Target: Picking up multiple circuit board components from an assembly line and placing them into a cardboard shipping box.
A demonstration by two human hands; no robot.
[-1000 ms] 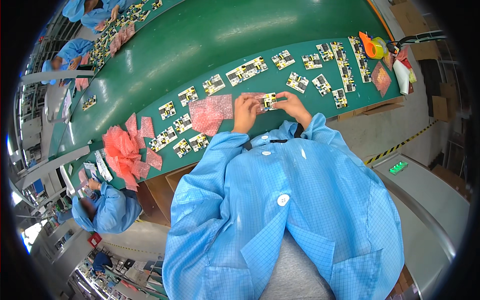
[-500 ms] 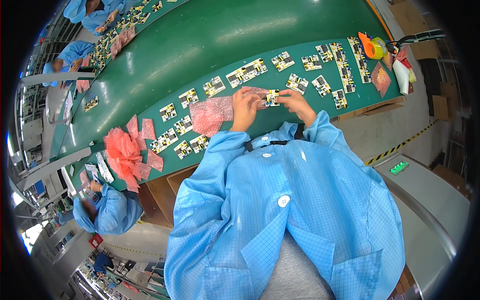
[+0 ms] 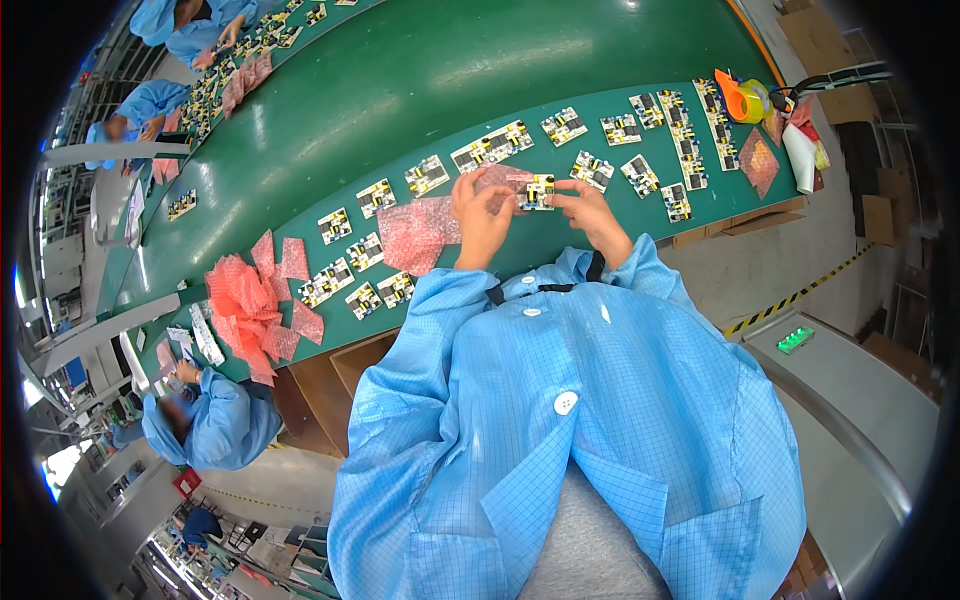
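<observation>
A small circuit board (image 3: 538,192) with black, yellow and white parts is pinched at its right edge by my right hand (image 3: 594,213). Closed on a pink bubble-wrap bag (image 3: 508,178), my left hand (image 3: 482,220) is just left of the board. The board's left side meets the bag; whether it sits inside the bag's mouth, I cannot tell. Under and beside my left wrist, more pink bubble-wrap bags (image 3: 415,236) lie on the green table. Several similar boards (image 3: 428,174) stand in rows beyond and to both sides of my hands.
A heap of pink bubble wrap (image 3: 240,305) covers the table's left end. At the right end are an orange tape dispenser (image 3: 740,95), another bubble-wrap piece (image 3: 760,163) and a white roll (image 3: 800,158). A green surface (image 3: 480,60) runs along the far side. Co-workers in blue sit at left.
My left hand has shifted slightly left, its fingers spaced differently on the bag. The board has turned a little, showing more of its face. At the far upper left, a co-worker's hand has moved.
</observation>
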